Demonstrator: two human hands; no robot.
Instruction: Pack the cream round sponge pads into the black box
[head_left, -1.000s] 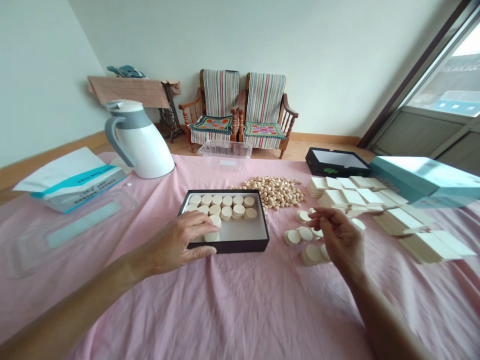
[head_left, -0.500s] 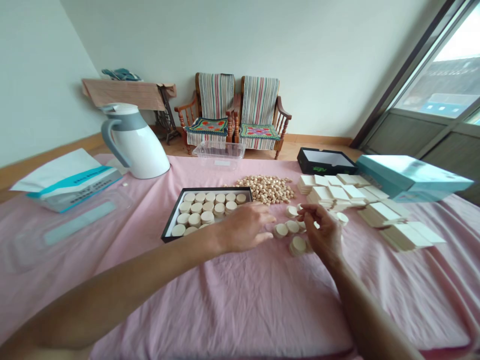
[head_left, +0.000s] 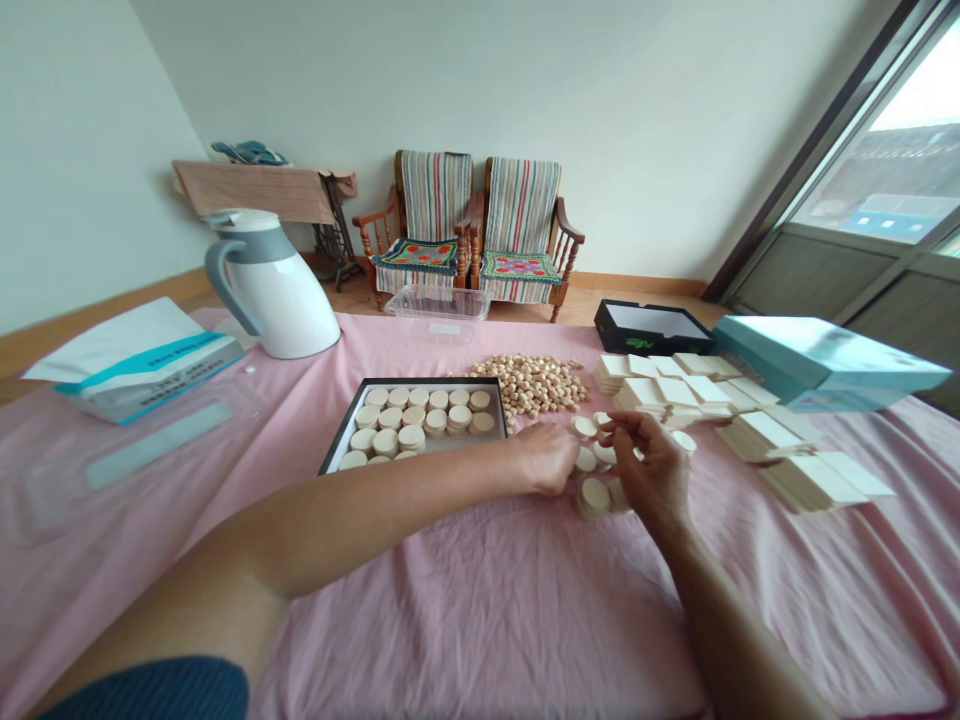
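My left hand [head_left: 549, 458] reaches across to the left end of a loose group of pale round wooden discs. Its fingers are curled down and closed, and what lies inside them is hidden. At the back of the same group, my right hand [head_left: 651, 462] pinches a pale wooden disc [head_left: 602, 420] between thumb and fingertips. A short disc stack [head_left: 595, 496] stands just in front of both hands. Left of them, a shallow black-rimmed box [head_left: 491, 426] holds rows of stacked discs, with a bare patch at its right front; my left forearm covers its front edge.
Behind the hands lies a heap of small wooden pieces [head_left: 536, 382]. Square wooden tiles [head_left: 675, 390] are stacked at right, near a black box [head_left: 655, 328] and a light-blue box [head_left: 825, 360]. A white jug [head_left: 281, 295], a packet [head_left: 150, 365] and clear plastic trays stand on the pink cloth.
My left hand has moved right, from beside the box onto the loose discs, and its fingers have closed. The box's right part shows a disc-free patch. My right hand has barely moved.
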